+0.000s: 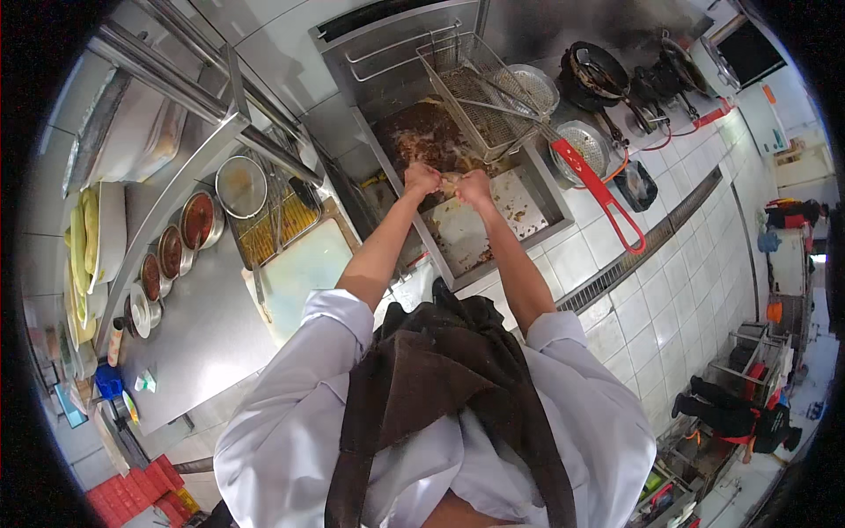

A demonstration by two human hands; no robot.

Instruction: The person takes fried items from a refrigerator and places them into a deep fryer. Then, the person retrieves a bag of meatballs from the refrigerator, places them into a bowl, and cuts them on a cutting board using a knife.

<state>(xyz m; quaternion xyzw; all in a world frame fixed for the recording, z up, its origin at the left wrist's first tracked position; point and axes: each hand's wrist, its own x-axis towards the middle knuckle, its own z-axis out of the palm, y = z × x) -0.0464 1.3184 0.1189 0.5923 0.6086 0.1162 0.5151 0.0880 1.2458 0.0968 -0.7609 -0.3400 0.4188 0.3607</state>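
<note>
Both my hands are close together at the near edge of the dark frying oil in a steel deep fryer (396, 218). My left hand (422, 179) and my right hand (473, 187) grip a small pale piece of food (450, 178) between them. The oil (422, 132) bubbles just beyond my fingers. A wire fry basket (478, 92) rests across the fryer's far right side, above the oil. Over it lies a strainer with a red handle (594, 178). The fryer's metal drain tray (492, 218), spotted with crumbs, lies below my right hand.
To the left, a steel counter (211, 336) holds a cutting board (304, 277), an oily rack tray (270, 224), a round sieve (241, 187) and several sauce bowls. Perforated bowls (581, 152) and black pans (597, 72) stand right. A floor drain (634, 247) crosses the tiles; a person (746, 416) is far right.
</note>
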